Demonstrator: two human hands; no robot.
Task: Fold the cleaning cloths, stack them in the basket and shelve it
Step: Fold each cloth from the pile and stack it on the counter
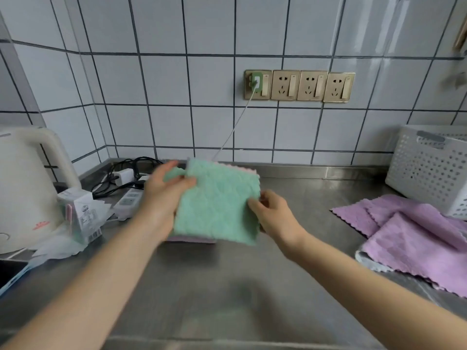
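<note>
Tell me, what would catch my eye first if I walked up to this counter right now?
Most likely the mint-green cloth held up in the middle, the left hand gripping its left edge and the right hand pinching its right edge. Next, the rumpled purple cloths lying on the steel counter at the right, in front of a white perforated basket.
</note>
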